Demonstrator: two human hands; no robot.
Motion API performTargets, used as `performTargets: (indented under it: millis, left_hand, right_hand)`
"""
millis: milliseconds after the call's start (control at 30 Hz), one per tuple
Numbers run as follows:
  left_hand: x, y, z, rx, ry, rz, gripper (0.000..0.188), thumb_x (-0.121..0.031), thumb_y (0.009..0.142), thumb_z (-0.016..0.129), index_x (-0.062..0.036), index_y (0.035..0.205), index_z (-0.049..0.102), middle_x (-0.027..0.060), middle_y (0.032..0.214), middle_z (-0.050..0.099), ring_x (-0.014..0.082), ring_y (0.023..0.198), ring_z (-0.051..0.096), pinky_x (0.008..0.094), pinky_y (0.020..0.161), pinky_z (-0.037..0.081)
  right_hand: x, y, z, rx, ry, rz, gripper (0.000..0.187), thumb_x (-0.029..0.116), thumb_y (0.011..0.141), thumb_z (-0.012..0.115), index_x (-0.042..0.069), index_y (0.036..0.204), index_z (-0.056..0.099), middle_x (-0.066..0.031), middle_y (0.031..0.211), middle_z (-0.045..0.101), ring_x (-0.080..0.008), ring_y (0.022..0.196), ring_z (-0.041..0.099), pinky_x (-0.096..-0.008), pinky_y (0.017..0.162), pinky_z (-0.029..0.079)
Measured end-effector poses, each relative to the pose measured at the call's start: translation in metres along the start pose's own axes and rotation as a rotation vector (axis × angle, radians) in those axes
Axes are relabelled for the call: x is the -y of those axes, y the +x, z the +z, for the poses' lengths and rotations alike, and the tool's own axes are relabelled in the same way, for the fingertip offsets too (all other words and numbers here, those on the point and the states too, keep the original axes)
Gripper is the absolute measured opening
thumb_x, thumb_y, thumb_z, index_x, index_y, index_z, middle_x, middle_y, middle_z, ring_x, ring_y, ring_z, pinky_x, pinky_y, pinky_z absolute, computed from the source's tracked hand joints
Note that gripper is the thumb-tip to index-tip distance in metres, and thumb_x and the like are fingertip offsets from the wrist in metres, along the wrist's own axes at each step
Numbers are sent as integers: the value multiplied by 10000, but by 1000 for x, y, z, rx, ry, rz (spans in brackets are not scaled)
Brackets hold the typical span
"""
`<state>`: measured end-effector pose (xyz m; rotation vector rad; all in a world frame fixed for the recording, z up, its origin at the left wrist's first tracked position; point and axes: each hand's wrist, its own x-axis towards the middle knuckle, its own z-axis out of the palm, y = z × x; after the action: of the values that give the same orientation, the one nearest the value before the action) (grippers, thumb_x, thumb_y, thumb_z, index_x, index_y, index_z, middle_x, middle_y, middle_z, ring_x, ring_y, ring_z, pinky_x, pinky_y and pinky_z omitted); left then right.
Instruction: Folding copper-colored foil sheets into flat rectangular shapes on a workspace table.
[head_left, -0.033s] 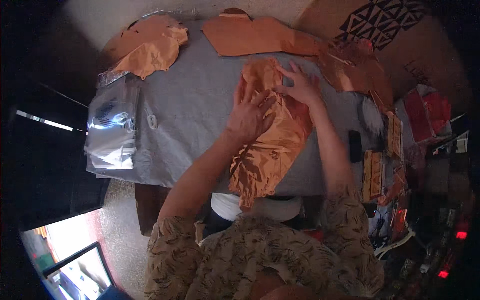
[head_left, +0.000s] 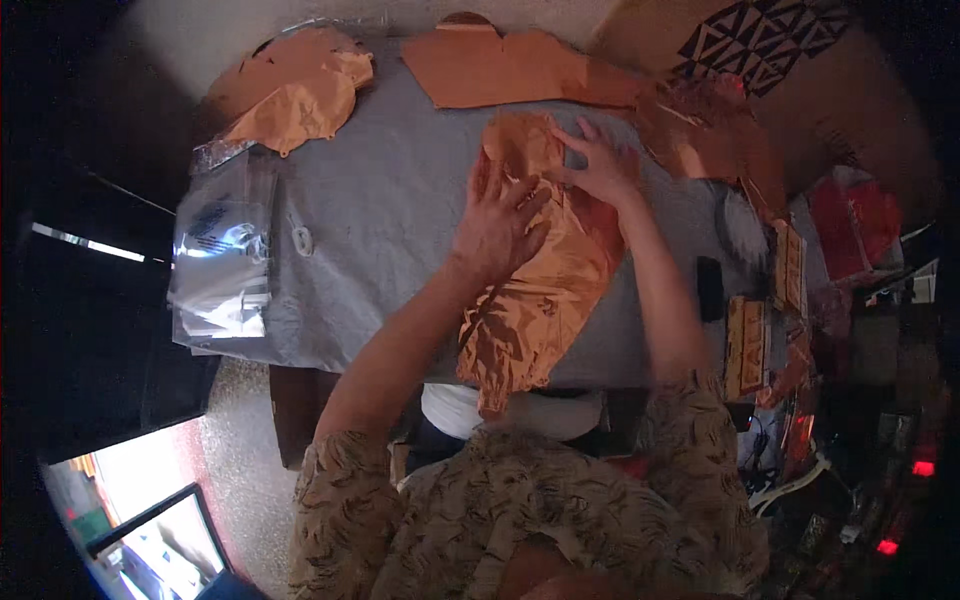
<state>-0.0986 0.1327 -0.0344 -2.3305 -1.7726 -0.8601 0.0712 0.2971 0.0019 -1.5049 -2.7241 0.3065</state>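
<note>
A flat, shiny copper-coloured foil balloon (head_left: 560, 290) lies lengthwise on the grey-covered table, creased, its narrow end reaching over the near edge. My left hand (head_left: 495, 225) rests on its upper left part, open, with fingers pointing away from me. Across from it, my right hand (head_left: 603, 170) is at the upper right edge of the foil, fingers spread apart, thumb toward the left hand. Neither hand is closed around anything I can see. The parts of the foil under the palms are hidden.
More copper foil balloons lie at the far left (head_left: 300, 105), far middle (head_left: 520, 70) and far right (head_left: 695, 135). Clear plastic bags (head_left: 222, 250) are stacked at the left, beside a small white roll (head_left: 302, 240). A dark phone-like object (head_left: 710, 288) and yellow packets (head_left: 747, 345) sit at the right.
</note>
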Motion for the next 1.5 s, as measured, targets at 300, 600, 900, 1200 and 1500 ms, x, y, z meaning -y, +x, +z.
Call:
performTargets:
  millis: [300,600,900,1200,1500]
  left_hand:
    - [14,5,24,-81,-28,50,459,-405,953,597,-151,1331,649,110,1413,561,516,1414,363,711,1178,163]
    - [14,7,38,-60,-20,70,455,-433,943,604,-206,1335,647,92,1406,567,474,1422,369,740,1112,233]
    - [9,4,28,-108,8,88,458,-413,954,606,-172,1343,625,127,1416,565,444,1400,430,700,1132,226]
    - [7,0,18,-59,-7,28,454,-382,946,607,-162,1343,613,105,1394,557,442,1375,441,714,1141,199]
    - [0,7,17,-71,-20,68,435,-377,938,621,-160,1315,631,104,1377,573,402,1370,457,704,1145,214]
  right_hand:
    - [8,-15,-2,-372,130,11,487,435,953,647,215,1387,621,-99,1437,573,-316,1311,556,-499,1060,442]
    - [92,-171,50,-230,357,-898,383,179,909,724,77,1276,672,-123,1265,669,-304,1226,619,-465,1110,438]
    - [119,-226,65,58,202,-769,577,435,978,620,159,1473,517,-72,1586,419,-266,1477,377,-533,1254,195]
    - [62,-225,37,-358,688,122,342,245,1007,608,55,1285,664,-164,1093,731,-335,967,713,-411,835,549]
    - [-22,-125,32,-567,107,424,500,432,879,725,-29,1070,694,-252,1013,713,-421,939,703,-498,777,552]
